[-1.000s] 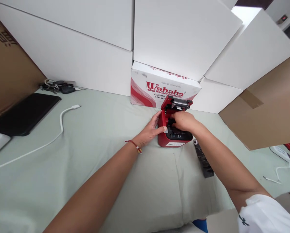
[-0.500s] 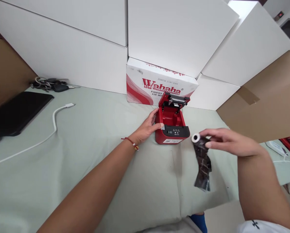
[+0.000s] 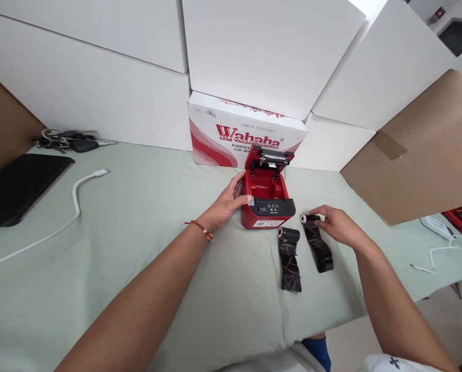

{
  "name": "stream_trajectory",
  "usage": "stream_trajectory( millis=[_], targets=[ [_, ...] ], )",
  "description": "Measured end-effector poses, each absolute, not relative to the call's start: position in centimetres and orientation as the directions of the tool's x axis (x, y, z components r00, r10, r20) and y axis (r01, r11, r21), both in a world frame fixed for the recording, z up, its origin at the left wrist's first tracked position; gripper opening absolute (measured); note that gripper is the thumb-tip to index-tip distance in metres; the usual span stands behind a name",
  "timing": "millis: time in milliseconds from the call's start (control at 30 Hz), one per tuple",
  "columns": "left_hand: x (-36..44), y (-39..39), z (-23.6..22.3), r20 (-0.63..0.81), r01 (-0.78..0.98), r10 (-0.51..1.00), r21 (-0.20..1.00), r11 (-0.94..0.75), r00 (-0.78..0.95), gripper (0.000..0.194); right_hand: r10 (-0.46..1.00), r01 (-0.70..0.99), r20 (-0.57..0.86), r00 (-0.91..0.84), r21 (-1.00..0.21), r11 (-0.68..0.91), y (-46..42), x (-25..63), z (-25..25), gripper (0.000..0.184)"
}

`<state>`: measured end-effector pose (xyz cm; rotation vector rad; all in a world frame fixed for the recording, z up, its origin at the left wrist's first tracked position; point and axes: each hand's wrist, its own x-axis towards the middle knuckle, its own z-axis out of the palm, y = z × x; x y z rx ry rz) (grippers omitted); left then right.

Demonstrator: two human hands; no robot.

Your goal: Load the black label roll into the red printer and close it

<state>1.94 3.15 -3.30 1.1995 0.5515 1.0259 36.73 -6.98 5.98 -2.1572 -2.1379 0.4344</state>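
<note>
A small red printer (image 3: 267, 219) stands on the cloth with its lid raised and its red inner bay bare. My left hand (image 3: 231, 201) grips its left side, the thumb at the front corner by the black panel. To the right, my right hand (image 3: 337, 225) has thumb and fingers around the end of a black ribbon roll (image 3: 319, 243) with a white core, its loose tail hanging toward me. Between that roll and the printer lies another black roll (image 3: 290, 258), unrolled tail pointing at me, touched by neither hand.
Behind the printer stands a Wahaha carton (image 3: 231, 132) against white boxes (image 3: 269, 51). On the left are keys (image 3: 70, 139), a black tablet-like slab (image 3: 25, 186) and a white cable (image 3: 76, 201). Brown cardboard (image 3: 420, 150) stands at right. The cloth-covered surface (image 3: 231, 310) ends close to me.
Two black rolls now show side by side, where one blurred roll was plain in my right hand. My right hand sits slightly further from me. My left hand keeps its hold on the printer.
</note>
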Motion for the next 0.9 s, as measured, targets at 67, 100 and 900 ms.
stream_trajectory(
  millis=[67,100,900],
  targets=[
    [1.9,3.1,-3.2,0.152,-0.357,0.872,0.934,0.027,0.465,0.108,0.981,0.97,-0.187,-0.06,-0.241,0.014,-6.7,37.0,5.2,0.041],
    [2.0,3.1,-3.2,0.15,-0.362,0.873,0.932,0.032,0.463,0.109,0.978,0.975,-0.195,-0.074,-0.222,0.03,-6.6,36.9,4.7,0.042],
    [2.2,3.0,-3.2,0.135,-0.451,0.885,0.888,0.092,0.446,0.099,0.946,0.971,-0.222,-0.237,-0.096,0.221,-5.2,28.0,18.9,0.038]
  ],
)
